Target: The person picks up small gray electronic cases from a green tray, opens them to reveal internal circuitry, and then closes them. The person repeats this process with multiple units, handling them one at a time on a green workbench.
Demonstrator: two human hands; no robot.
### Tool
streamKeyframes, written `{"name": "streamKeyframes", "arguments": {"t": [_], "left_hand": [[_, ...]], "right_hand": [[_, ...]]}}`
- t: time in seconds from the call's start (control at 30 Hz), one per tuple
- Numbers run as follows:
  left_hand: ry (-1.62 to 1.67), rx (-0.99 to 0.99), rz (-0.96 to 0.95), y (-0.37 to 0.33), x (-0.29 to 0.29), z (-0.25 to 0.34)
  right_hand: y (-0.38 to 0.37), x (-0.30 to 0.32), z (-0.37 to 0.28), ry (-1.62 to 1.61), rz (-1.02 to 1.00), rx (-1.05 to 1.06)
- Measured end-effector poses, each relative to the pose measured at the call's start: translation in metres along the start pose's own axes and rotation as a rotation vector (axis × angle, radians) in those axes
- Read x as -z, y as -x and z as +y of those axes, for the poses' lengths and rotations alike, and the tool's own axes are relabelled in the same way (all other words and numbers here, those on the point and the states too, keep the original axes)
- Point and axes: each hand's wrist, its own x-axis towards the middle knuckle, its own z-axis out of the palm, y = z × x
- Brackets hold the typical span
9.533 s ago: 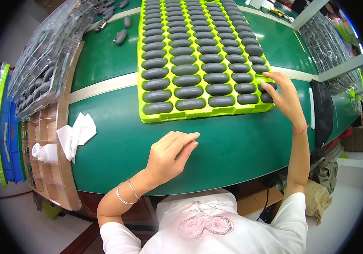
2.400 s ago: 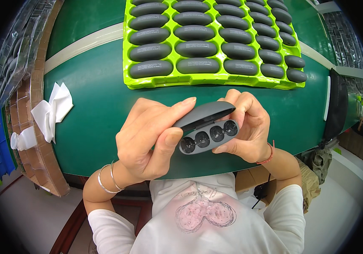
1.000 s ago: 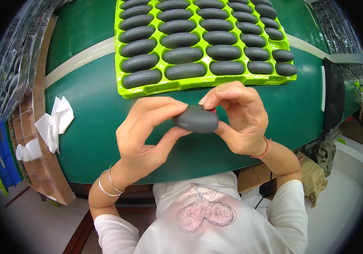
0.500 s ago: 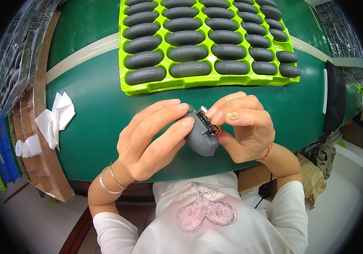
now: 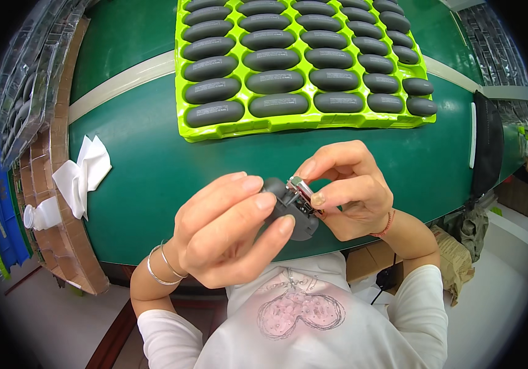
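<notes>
Over the front part of the green table, my left hand grips a dark grey rounded plastic housing, its open side turned to the right. My right hand pinches a small circuit board at that open side, thumb and fingertips close together. The board has a silvery part at its upper end and some red at its lower edge. How far it sits inside the housing is hidden by my fingers. Beyond both hands, a bright green tray carries rows of dark grey oval cases.
At the left, a divided cardboard box stands by the table edge, with a white folded cloth and a small white bottle beside it. Stacked clear trays rise behind. A black item hangs at the right edge.
Both hands have come slightly nearer to me with the housing and turned it. My left fingers now cover more of the housing, and the board's silvery end shows more.
</notes>
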Motion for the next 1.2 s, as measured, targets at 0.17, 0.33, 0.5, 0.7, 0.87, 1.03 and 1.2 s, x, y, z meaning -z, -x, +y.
{"name": "streamKeyframes", "arguments": {"t": [0.17,0.33,0.5,0.7,0.87,1.03,1.2], "left_hand": [[-0.035,-0.038,0.036,0.004,-0.001,0.008],[-0.065,-0.020,-0.139,0.005,0.011,0.015],[-0.239,-0.023,-0.162,0.001,0.016,0.018],[-0.021,0.089,-0.089,0.000,0.004,-0.002],[0.092,0.178,-0.021,0.005,-0.007,-0.004],[0.092,0.205,-0.021,0.003,-0.008,-0.003],[0.088,0.266,-0.058,0.001,-0.006,-0.001]], "right_hand": [[0.000,0.001,-0.001,-0.038,-0.042,0.029],[0.002,0.003,0.000,-0.058,-0.076,0.024],[0.002,0.002,0.001,-0.042,-0.027,0.014],[-0.004,0.008,-0.002,0.097,-0.020,0.013],[-0.003,0.006,-0.003,0.090,0.004,-0.008],[-0.004,0.008,-0.004,0.106,-0.006,-0.010],[-0.005,0.008,-0.003,0.102,-0.002,-0.017]]}}
